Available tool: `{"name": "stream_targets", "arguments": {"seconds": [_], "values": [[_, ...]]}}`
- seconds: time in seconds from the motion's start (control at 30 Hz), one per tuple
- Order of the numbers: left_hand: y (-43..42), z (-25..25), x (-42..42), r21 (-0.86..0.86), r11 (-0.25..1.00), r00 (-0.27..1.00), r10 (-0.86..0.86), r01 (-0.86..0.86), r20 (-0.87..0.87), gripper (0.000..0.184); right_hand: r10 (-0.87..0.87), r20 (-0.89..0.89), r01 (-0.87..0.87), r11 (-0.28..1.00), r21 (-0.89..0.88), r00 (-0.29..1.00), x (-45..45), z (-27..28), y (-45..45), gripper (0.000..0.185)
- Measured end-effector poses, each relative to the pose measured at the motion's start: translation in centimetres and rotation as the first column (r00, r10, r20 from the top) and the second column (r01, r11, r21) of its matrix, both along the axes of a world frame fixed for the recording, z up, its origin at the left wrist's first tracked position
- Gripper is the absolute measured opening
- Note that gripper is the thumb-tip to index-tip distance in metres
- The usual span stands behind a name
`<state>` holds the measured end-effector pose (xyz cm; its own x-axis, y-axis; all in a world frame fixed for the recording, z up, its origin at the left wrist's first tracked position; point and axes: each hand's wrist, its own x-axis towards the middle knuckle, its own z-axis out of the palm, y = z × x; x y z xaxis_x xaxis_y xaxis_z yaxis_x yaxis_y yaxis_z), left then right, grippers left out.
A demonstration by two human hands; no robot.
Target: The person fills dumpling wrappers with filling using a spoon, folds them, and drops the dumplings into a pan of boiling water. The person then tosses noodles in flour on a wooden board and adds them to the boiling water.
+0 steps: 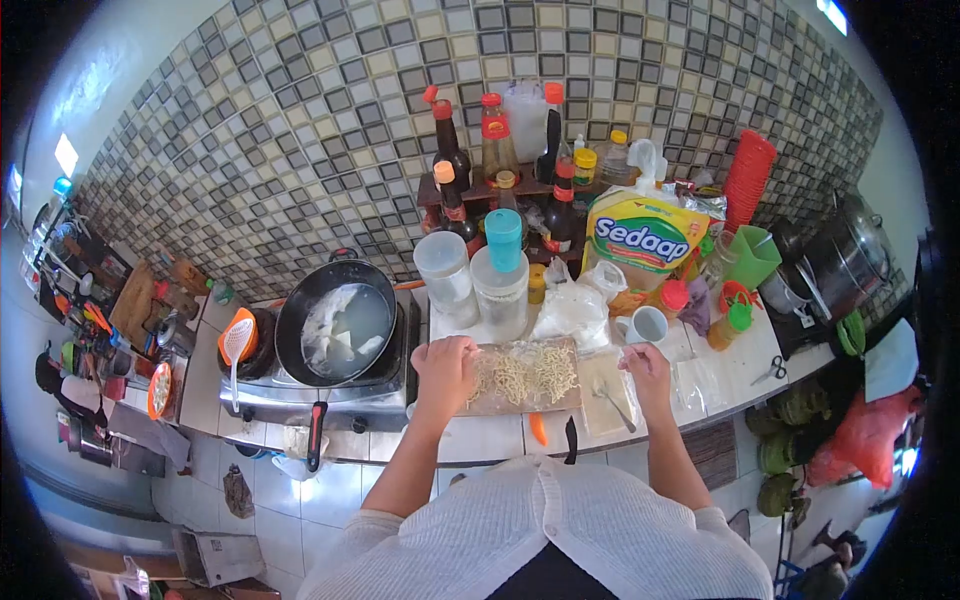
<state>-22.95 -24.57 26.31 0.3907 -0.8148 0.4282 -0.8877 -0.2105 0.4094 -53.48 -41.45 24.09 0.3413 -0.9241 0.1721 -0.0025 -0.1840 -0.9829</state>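
The person's two hands are well apart over the counter [480, 437]. The left hand [447, 362] is curled at the left end of a board [520, 402] where crinkly noodles [525, 372] lie spread in loose clumps; from here I can't tell whether it grips anything. The right hand [648, 368] is beyond the board's other end, fingers bent, just in front of a pale mug [643, 325]; I can't make out anything in it either. Between that hand and the board, a metal spoon [614, 403] lies on a flat, pale sheet [604, 388].

Behind the noodles are two cloudy jars, one on the left [446, 275] and one on the right [500, 297], with a turquoise cup [505, 240] on top of the latter. Beside them is a white plastic bag [572, 315]. Farther left, a black pan [336, 320] sits on the stove [265, 400], holding cloudy liquid and whitish pieces. Scissors [771, 371] lie toward the counter's right end.
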Motion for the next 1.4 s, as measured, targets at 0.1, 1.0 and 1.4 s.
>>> {"name": "stream_targets", "arguments": {"seconds": [0.1, 1.0, 1.4], "values": [[1.3, 1.4, 0.2, -0.030, 0.998, 0.999, -0.049, 0.049, 0.016, 0.012, 0.031, -0.028, -0.032, 0.999, -0.006, 0.999, 0.3, -0.1, -0.1, 0.013], [2.2, 0.2, -2.4, -0.132, 0.981, 0.989, -0.149, 0.144, -0.025, 0.013, -0.020, -0.321, -0.043, 0.982, -0.187, 0.947, -0.7, -1.0, 0.4, 0.012], [6.2, -1.8, -1.1, -0.124, 0.992, 0.988, -0.027, 0.008, -0.149, 0.011, -0.217, -0.938, -0.332, 0.894, -0.302, 0.270, -2.5, -0.6, 4.0, 0.023]]}}
